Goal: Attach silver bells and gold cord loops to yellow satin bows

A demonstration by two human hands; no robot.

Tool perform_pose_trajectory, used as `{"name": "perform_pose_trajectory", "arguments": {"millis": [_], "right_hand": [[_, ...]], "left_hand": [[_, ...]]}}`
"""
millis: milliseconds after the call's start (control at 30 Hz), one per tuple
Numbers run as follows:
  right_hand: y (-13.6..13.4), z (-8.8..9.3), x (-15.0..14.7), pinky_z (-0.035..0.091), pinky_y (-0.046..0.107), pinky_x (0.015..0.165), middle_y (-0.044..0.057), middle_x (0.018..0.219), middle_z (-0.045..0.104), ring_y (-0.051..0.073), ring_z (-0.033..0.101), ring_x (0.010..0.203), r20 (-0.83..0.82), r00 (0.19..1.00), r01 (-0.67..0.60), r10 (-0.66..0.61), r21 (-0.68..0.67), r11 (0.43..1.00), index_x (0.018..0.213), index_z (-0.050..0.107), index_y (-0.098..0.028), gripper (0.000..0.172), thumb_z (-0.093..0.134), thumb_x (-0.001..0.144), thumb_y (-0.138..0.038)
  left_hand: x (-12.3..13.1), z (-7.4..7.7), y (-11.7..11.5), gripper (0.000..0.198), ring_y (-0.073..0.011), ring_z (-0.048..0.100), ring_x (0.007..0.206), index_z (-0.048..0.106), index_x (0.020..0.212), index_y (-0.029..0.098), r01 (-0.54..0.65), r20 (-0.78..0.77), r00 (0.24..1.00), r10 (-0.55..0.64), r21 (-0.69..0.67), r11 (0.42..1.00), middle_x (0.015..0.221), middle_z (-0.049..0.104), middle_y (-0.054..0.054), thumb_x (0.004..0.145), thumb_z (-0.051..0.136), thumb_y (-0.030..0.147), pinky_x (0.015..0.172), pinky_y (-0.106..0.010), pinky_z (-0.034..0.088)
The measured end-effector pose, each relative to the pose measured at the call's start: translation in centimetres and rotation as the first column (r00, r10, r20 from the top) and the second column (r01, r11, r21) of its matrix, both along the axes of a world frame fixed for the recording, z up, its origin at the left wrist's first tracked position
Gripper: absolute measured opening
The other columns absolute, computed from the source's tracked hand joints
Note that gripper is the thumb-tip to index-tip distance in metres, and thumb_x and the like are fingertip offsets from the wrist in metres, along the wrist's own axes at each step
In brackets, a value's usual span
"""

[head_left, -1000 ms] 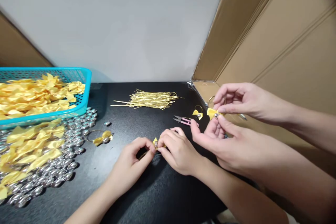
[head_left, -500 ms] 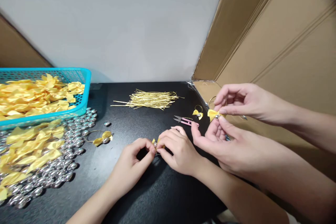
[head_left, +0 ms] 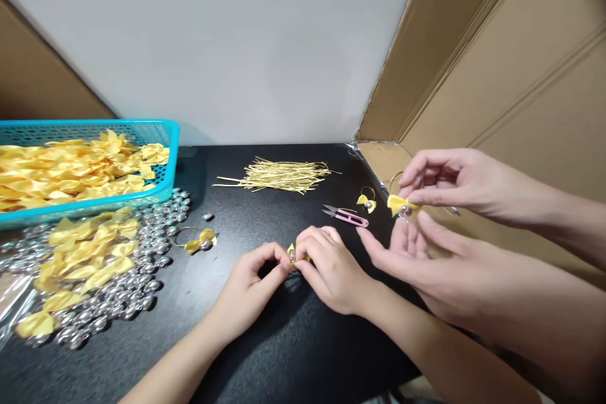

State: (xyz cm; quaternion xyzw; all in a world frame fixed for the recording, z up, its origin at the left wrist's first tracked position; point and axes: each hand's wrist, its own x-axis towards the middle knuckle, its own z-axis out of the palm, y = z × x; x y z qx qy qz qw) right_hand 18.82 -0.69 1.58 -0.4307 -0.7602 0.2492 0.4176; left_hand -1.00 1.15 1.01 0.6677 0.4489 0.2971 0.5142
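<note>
My left hand (head_left: 253, 290) pinches one side of a small yellow ribbon bow (head_left: 291, 254) with a silver bell or bead at its middle. On the bow's other side, my right hand (head_left: 331, 271) has its thumb and fingers closed, hiding much of the bow. Both hands are low over the black table. Just beyond my right hand lie pink-handled thread snips (head_left: 348, 215). A finished-looking bow with a gold tie loop (head_left: 201, 240) rests left of my hands, and a second looped bow (head_left: 367, 202) lies past the snips.
A turquoise basket (head_left: 173, 158) of yellow bows stands at the left. Before it spread silver beads (head_left: 142, 290) with loose bows (head_left: 89, 246) on them. Gold twist ties (head_left: 288, 175) lie at the back. At right, another person's hands (head_left: 440, 233) hold a looped bow (head_left: 402, 205) near cardboard (head_left: 534, 76).
The view has shifted, so the scene sits slightly further right. My hands keep their pinch on the bow. The other person's lower hand has loosened, its fingers now apart from their bow.
</note>
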Motion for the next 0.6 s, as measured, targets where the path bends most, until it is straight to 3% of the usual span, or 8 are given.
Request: {"name": "perform_pose_trajectory", "arguments": {"millis": [67, 167, 433, 600], "right_hand": [[0.22, -0.66, -1.67, 0.042, 0.041, 0.081, 0.004, 0.091, 0.062, 0.019, 0.058, 0.087, 0.128, 0.990, -0.051, 0.050, 0.011, 0.999, 0.083, 0.051, -0.022, 0.010, 0.049, 0.090, -0.016], [0.49, -0.65, -1.85, 0.040, 0.038, 0.083, 0.005, 0.094, 0.059, 0.018, 0.055, 0.091, 0.234, 0.969, -0.083, 0.083, -0.007, 0.996, 0.087, 0.047, -0.020, 0.009, 0.043, 0.091, -0.014], [0.48, -0.58, -1.26, 0.040, 0.035, 0.082, 0.005, 0.095, 0.058, 0.018, 0.055, 0.094, 0.223, 0.971, -0.085, 0.084, -0.006, 0.996, 0.088, 0.046, -0.020, 0.009, 0.042, 0.094, -0.015], [0.29, -0.84, -1.35, 0.041, 0.036, 0.084, 0.005, 0.096, 0.060, 0.019, 0.057, 0.094, 0.159, 0.987, -0.008, -0.024, 0.198, 0.980, 0.086, 0.053, -0.020, 0.005, 0.057, 0.087, -0.018]], "left_hand": [[0.08, 0.06, 0.06, 0.023, -0.0142, 0.050, 0.067, 0.053, 0.068, 0.019, -0.002, 0.029, 1.000, 0.002, -0.015, 1.000, 0.067, 0.055, 0.002, 0.084, 0.052, 0.035, 0.067, -0.025, 0.040], [0.13, 0.16, 0.09, 0.021, -0.0135, 0.049, 0.066, 0.052, 0.067, 0.019, 0.001, 0.061, 0.998, 0.000, -0.019, 1.000, 0.067, 0.054, 0.002, 0.083, 0.052, 0.033, 0.065, -0.024, 0.040], [0.15, 0.23, -0.02, 0.021, -0.0130, 0.048, 0.064, 0.051, 0.067, 0.019, -0.010, 0.059, 0.998, 0.009, 0.020, 1.000, 0.066, 0.055, 0.002, 0.084, 0.052, 0.032, 0.063, -0.024, 0.040], [0.07, 0.26, -0.10, 0.020, -0.0135, 0.050, 0.067, 0.053, 0.070, 0.018, -0.024, 0.016, 1.000, 0.023, 0.056, 0.998, 0.068, 0.057, 0.002, 0.085, 0.052, 0.031, 0.067, -0.026, 0.041]]}}
